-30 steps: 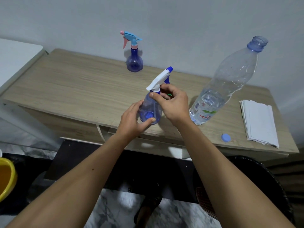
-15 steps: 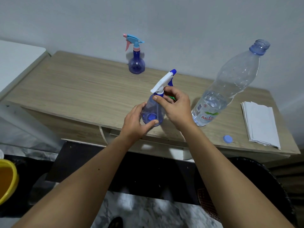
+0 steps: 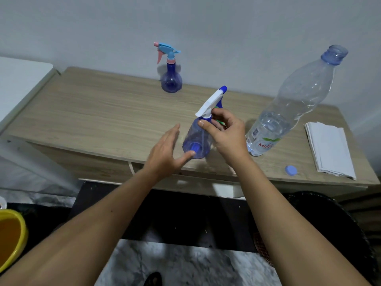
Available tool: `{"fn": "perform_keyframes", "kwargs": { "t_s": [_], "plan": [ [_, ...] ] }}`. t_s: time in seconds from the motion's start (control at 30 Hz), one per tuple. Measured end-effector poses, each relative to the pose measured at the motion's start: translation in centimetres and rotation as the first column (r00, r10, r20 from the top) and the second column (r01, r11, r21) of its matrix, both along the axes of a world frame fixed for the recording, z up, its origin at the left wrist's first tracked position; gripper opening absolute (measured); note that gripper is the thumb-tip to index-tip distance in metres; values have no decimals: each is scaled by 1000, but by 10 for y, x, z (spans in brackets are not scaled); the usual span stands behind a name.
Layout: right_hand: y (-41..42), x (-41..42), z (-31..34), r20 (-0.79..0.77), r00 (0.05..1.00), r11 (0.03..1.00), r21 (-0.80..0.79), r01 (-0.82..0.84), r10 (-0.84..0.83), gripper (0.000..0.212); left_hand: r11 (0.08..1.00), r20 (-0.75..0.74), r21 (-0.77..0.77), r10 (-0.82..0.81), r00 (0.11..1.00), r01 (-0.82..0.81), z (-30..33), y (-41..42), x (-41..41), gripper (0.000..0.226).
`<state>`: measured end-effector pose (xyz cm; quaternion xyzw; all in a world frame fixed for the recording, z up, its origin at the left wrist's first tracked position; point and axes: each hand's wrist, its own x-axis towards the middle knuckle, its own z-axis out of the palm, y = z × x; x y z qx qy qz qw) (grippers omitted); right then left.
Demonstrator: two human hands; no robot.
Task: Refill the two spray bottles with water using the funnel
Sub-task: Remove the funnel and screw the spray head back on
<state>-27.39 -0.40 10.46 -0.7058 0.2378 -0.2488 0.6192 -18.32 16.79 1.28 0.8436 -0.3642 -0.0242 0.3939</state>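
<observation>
Blue-tinted and see-through, the near spray bottle is standing near the front edge of the wooden table; the right hand is pinching its neck just under the white trigger head, thumb and fingers curled around the collar; the left hand is hovering beside the body with fingers straight and spread (thumb tip right at the base, touching or not, hard to tell). Back by the wall, the second spray bottle is standing upright, well apart; the uncapped water bottle is sitting just right of the hands, its blue cap lying near a stack of white napkins.
</observation>
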Motion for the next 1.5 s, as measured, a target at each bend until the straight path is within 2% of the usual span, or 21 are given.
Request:
{"fn": "perform_keyframes", "kwargs": {
  "t_s": [0.17,0.27,0.4,0.47,0.57,0.63,0.7,0.77,0.87,1.0,1.1,1.23,1.33,1.5],
  "plan": [
    [2,-2,-3,31,999,999,-35,8,-7,35,946,141,312,47,989,-90,-5,49,63,95],
    [4,-4,-5,52,999,997,-78,18,-14,37,872,160,480,23,987,-98,-12,56,85,104],
    [10,-8,-7,74,995,993,-94,71,-64,39,796,189,593,6,982,-119,-22,53,93,107],
    [14,-11,-9,101,985,981,-121,153,-142,38,786,204,604,7,979,-131,-26,52,91,105],
    [25,-9,-10,133,959,922,-271,277,-249,60,781,215,606,17,976,-147,-29,51,90,105],
    [31,-2,-11,129,963,922,-283,264,-237,80,778,222,609,19,975,-154,-29,51,90,104],
    [36,7,-11,128,973,952,-219,215,-191,91,778,225,609,21,974,-158,-29,51,90,103],
    [39,13,-11,122,980,967,-182,181,-160,87,776,226,611,19,974,-157,-29,51,90,102],
    [37,18,-14,111,980,958,-217,188,-167,72,775,226,612,18,974,-156,-28,50,91,103],
    [31,19,-16,124,975,957,-203,209,-187,69,774,231,613,17,973,-159,-31,51,93,103],
    [30,21,-10,104,980,964,-187,188,-171,55,776,230,612,13,973,-156,-33,52,93,102],
    [34,22,-3,70,997,995,-87,41,-35,44,784,227,603,11,974,-150,-34,51,94,102],
    [41,20,-9,-27,996,996,-39,-84,83,34,796,222,589,9,975,-141,-34,51,93,101],
    [45,16,-26,-185,960,976,100,-194,210,39,818,224,557,16,974,-142,-36,52,94,103]
  ]
}}
